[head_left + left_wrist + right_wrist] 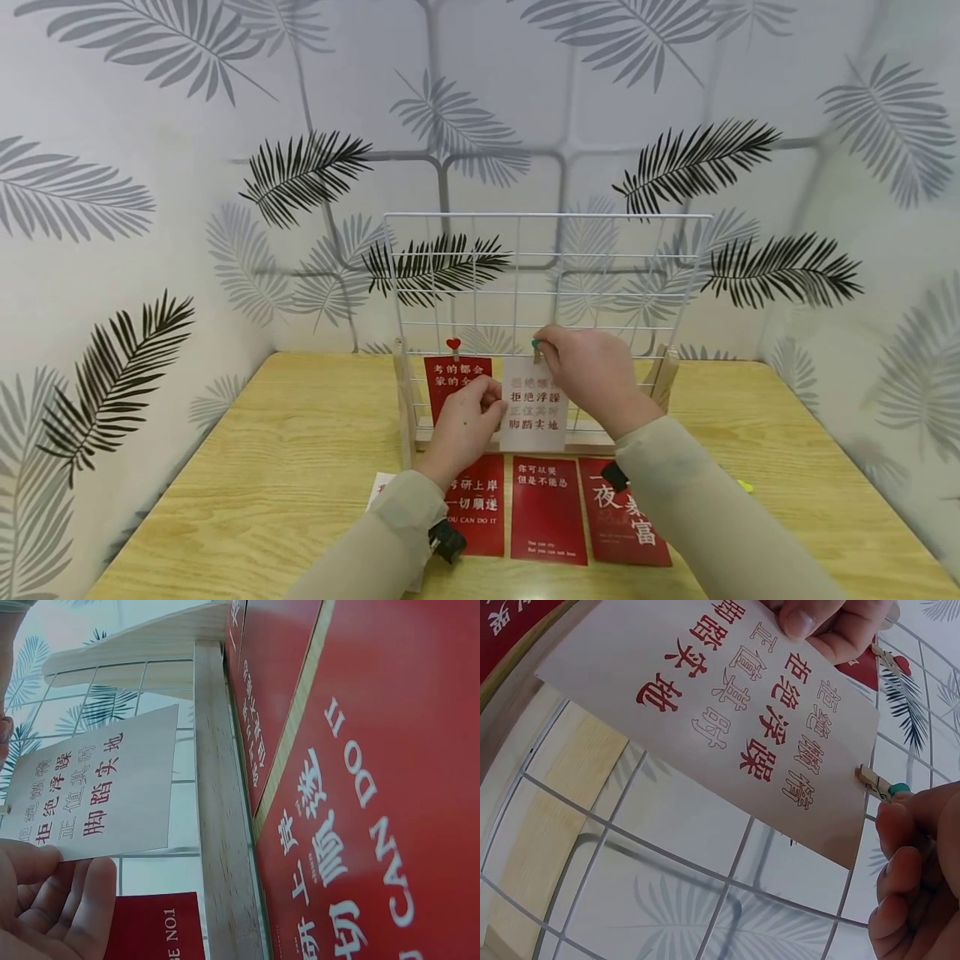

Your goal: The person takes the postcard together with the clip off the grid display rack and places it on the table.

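Head view: my left hand (467,417) pinched the white card's (534,404) 9 o'clock edge against the wire grid (547,275); right hand (592,371) squeezed a small wooden clip (881,785) at its 12 o'clock edge. Risk: the clip missing the wire, so the card drops. Only the right wrist view showed the clip biting the card.

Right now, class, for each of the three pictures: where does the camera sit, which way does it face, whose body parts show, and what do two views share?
Head: worn on the head, facing forward and down at the wire grid on the wooden table; both hands and sleeves show.
Left wrist: looks along the left hand at the white card.
Right wrist: faces the grid; right hand has its grip on a small clip.
Shared: all three show the white card.
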`<state>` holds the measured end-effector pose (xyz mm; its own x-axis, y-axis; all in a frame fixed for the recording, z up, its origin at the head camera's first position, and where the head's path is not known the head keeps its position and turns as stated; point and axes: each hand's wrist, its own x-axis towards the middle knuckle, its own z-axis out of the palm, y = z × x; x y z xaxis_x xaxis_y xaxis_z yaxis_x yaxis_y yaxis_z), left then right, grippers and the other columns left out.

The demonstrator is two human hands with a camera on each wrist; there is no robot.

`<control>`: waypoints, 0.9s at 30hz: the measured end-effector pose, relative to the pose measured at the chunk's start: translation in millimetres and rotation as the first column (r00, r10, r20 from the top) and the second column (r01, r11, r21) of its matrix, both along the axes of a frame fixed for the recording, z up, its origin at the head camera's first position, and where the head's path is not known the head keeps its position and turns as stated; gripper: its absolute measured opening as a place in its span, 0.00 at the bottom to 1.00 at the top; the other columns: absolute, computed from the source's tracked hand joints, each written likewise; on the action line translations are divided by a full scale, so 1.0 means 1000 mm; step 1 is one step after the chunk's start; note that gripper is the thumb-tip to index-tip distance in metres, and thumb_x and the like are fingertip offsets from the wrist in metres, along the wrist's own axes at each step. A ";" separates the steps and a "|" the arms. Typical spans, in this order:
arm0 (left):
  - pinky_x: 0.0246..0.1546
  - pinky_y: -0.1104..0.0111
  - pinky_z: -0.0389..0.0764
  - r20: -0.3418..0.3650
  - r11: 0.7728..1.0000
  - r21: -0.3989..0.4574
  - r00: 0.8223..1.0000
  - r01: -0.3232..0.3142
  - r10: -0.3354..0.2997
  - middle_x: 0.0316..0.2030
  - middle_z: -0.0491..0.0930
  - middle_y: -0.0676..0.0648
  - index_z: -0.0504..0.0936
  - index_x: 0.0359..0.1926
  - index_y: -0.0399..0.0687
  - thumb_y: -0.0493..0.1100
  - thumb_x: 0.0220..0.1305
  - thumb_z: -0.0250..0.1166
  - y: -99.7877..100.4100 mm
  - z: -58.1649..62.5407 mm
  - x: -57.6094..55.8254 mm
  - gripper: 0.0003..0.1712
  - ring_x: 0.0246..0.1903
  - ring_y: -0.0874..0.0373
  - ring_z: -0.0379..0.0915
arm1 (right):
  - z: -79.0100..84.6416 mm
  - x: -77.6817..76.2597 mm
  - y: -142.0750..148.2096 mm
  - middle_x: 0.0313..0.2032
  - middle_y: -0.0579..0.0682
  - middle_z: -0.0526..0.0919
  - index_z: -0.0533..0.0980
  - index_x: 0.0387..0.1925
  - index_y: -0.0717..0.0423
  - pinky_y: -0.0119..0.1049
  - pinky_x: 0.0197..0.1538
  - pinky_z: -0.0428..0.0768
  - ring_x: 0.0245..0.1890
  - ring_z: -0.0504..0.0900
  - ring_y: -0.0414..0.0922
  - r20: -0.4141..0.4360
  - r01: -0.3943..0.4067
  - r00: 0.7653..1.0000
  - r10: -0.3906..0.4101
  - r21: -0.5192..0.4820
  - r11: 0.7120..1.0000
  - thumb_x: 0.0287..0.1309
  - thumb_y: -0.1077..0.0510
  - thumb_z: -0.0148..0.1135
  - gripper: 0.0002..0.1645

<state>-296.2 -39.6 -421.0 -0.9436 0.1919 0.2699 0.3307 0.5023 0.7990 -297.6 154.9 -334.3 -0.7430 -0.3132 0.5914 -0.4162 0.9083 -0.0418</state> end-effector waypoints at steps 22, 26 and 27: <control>0.34 0.65 0.80 0.033 1.000 -0.009 0.999 0.017 -0.017 0.33 0.77 0.54 0.77 0.43 0.54 0.43 0.73 0.64 -0.001 0.003 0.002 0.03 0.31 0.58 0.76 | 0.000 0.004 0.002 0.25 0.43 0.85 0.82 0.38 0.46 0.38 0.20 0.71 0.15 0.72 0.38 -0.008 -0.069 0.998 0.069 -0.048 0.996 0.68 0.55 0.65 0.02; 0.34 0.65 0.80 0.029 1.000 -0.022 1.000 0.013 -0.012 0.33 0.77 0.54 0.78 0.42 0.53 0.43 0.72 0.64 -0.002 0.004 0.002 0.03 0.31 0.58 0.76 | 0.000 0.005 0.003 0.24 0.43 0.84 0.82 0.38 0.47 0.37 0.19 0.71 0.15 0.71 0.38 -0.007 -0.084 0.996 0.084 -0.067 0.994 0.68 0.56 0.64 0.02; 0.34 0.65 0.80 0.027 1.000 -0.024 1.000 0.012 -0.012 0.34 0.78 0.54 0.78 0.42 0.52 0.43 0.72 0.64 -0.002 0.004 0.002 0.03 0.31 0.58 0.76 | 0.000 0.005 0.003 0.24 0.44 0.84 0.82 0.38 0.48 0.37 0.19 0.71 0.15 0.71 0.38 -0.007 -0.085 0.996 0.084 -0.071 0.994 0.68 0.56 0.64 0.02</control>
